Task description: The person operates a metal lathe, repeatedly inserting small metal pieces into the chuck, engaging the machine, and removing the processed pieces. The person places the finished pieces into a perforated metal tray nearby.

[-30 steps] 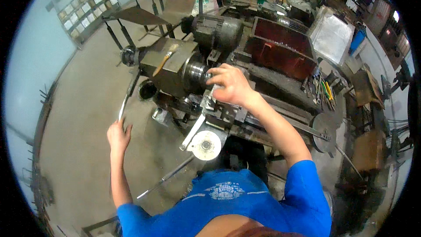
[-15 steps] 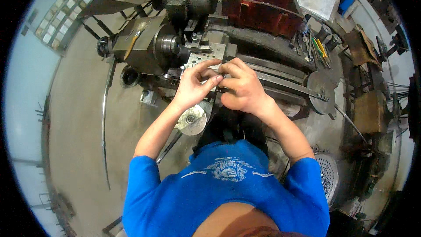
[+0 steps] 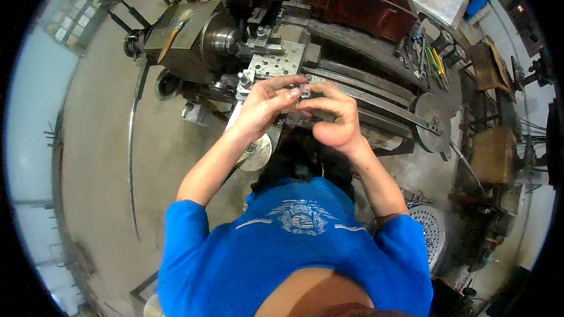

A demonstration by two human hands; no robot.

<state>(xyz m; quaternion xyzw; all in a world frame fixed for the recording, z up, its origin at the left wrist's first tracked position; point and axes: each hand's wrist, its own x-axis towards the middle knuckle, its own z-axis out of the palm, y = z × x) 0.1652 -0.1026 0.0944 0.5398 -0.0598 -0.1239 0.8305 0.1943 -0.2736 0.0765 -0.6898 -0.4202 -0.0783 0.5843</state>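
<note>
A small shiny metal piece [image 3: 305,94], shaped like a nut or short ring, shows between the fingertips of both hands. On its left, my left hand [image 3: 265,104] is closed in a pinch, thumb and fingers against it. From the other side, my right hand [image 3: 339,115] closes on it with bent fingers, its thumb lower and partly apart. Both are held up above the lathe carriage, near a flat metal plate with several drilled holes [image 3: 279,61]. How far the fingers wrap behind the piece is hidden.
Left of the holed plate is the chuck [image 3: 222,41], with a paintbrush [image 3: 171,43] on the headstock. A dark red metal box [image 3: 358,6] stands behind. Wrenches and other hand tools [image 3: 432,61] lie at the right, near a round disc [image 3: 433,118]. A handwheel [image 3: 257,155] sits below my left hand.
The view has shifted slightly. My fingers have turned and opened a little around the small metal piece, which now shows more clearly; the right thumb has moved away from the fingertips.
</note>
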